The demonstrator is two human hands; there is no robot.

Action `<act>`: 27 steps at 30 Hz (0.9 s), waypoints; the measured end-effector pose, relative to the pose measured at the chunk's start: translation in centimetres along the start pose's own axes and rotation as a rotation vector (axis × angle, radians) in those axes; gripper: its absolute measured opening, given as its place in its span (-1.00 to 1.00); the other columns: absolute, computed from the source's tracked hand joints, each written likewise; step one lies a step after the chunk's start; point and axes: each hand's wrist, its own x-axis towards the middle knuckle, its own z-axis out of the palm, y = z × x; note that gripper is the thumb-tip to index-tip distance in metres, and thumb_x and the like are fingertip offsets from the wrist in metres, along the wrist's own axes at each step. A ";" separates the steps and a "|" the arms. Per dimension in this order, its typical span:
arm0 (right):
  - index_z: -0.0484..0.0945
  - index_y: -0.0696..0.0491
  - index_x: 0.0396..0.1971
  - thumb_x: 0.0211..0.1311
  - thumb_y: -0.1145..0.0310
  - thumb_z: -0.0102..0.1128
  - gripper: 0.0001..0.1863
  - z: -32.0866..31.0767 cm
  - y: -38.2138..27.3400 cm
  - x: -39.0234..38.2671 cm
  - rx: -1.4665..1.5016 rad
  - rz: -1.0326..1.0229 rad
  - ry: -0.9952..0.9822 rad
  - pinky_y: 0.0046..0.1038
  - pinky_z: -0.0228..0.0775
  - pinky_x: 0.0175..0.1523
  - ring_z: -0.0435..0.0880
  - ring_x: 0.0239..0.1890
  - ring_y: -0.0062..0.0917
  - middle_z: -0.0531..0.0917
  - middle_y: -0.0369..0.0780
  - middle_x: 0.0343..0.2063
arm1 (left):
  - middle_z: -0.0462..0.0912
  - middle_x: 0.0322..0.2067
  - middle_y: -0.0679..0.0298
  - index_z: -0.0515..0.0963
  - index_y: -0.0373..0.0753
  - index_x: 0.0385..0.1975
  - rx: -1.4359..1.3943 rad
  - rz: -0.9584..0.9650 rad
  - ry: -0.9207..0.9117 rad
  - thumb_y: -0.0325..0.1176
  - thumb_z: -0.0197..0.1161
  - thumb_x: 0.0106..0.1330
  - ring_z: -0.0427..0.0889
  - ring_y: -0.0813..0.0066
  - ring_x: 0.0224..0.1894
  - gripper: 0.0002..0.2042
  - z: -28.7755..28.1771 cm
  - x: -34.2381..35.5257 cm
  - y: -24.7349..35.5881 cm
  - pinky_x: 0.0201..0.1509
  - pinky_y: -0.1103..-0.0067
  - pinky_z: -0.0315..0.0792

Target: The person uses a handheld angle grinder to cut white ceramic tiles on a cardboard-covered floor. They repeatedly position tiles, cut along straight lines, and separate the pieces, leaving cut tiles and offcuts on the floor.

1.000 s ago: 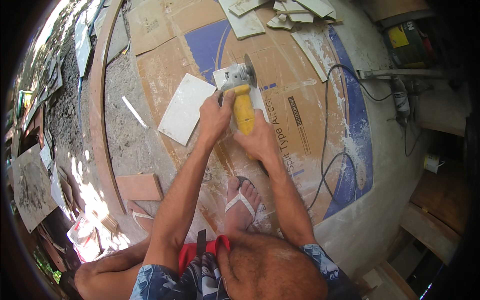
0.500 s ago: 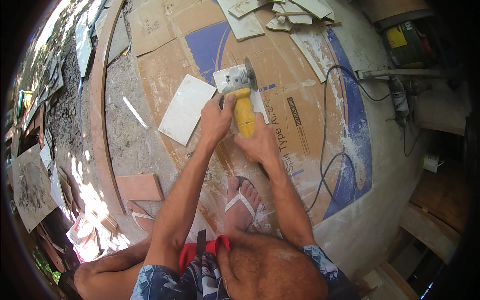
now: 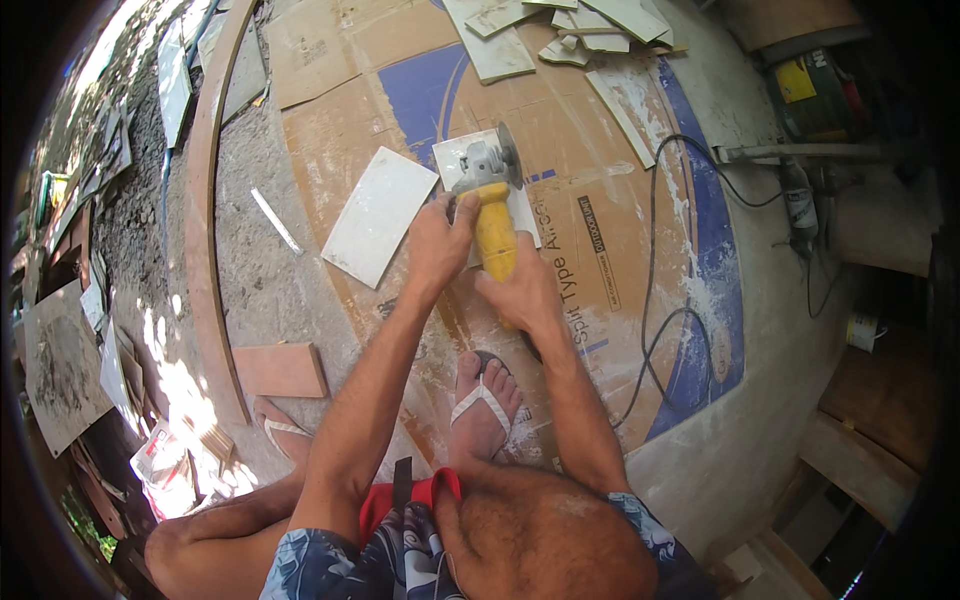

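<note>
A yellow and grey angle grinder (image 3: 494,228) is held in both hands above a white tile piece (image 3: 452,152) lying on cardboard. My left hand (image 3: 440,238) is closed round the front of its yellow body, near the metal head. Farther back, my right hand (image 3: 528,288) wraps the rear of the body. The round disc (image 3: 510,156) stands on edge at the tile's right side; whether it touches the tile I cannot tell. Left of the grinder lies a second white tile (image 3: 380,217), flat on the cardboard.
Flattened cardboard (image 3: 330,130) covers the floor. Broken tile pieces (image 3: 600,25) are heaped at the far edge. A black cord (image 3: 650,250) loops on the right. A long wooden board (image 3: 205,200), a short reddish block (image 3: 280,371) and a thin white strip (image 3: 274,221) lie left. My sandalled foot (image 3: 480,410) is close by.
The whole view has shifted slightly. Both hands keep their grip on the angle grinder, which stays over the same tile, with its disc a little lower in the picture.
</note>
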 end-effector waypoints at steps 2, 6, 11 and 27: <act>0.46 0.25 0.08 0.11 0.12 0.55 -0.32 0.0 0.1 -0.1 -0.009 -0.002 0.003 0.09 0.64 0.06 0.80 -0.05 0.25 0.78 0.29 -0.17 | 0.80 -0.16 -0.33 0.69 -0.56 0.12 0.005 0.002 -0.003 0.05 0.24 0.62 0.81 -0.27 -0.05 -0.39 -0.1 -0.1 0.0 0.10 0.12 0.62; 0.48 0.25 0.11 0.09 0.14 0.53 -0.31 0.1 0.5 -0.2 -0.011 -0.005 0.014 0.06 0.64 0.06 0.80 -0.04 0.22 0.78 0.27 -0.16 | 0.79 -0.16 -0.35 0.69 -0.58 0.11 0.018 0.010 0.007 0.05 0.23 0.61 0.80 -0.29 -0.04 -0.38 0.0 -0.3 0.0 0.11 0.11 0.61; 0.51 0.26 0.11 0.08 0.14 0.53 -0.32 0.1 0.7 -0.5 -0.009 -0.001 0.022 0.06 0.63 0.06 0.79 -0.04 0.22 0.77 0.26 -0.15 | 0.78 -0.14 -0.37 0.69 -0.58 0.08 0.037 0.013 -0.003 0.06 0.22 0.62 0.79 -0.32 0.00 -0.38 0.1 -0.7 0.1 0.13 0.10 0.61; 0.52 0.25 0.11 0.09 0.15 0.51 -0.33 0.0 0.8 -1.2 -0.005 0.005 0.002 0.06 0.61 0.07 0.78 -0.04 0.22 0.77 0.25 -0.13 | 0.78 -0.34 0.06 0.72 -0.41 0.10 0.106 0.072 0.019 0.08 0.14 0.67 0.71 0.26 -0.30 -0.44 0.6 -0.8 -1.9 -0.10 0.32 0.56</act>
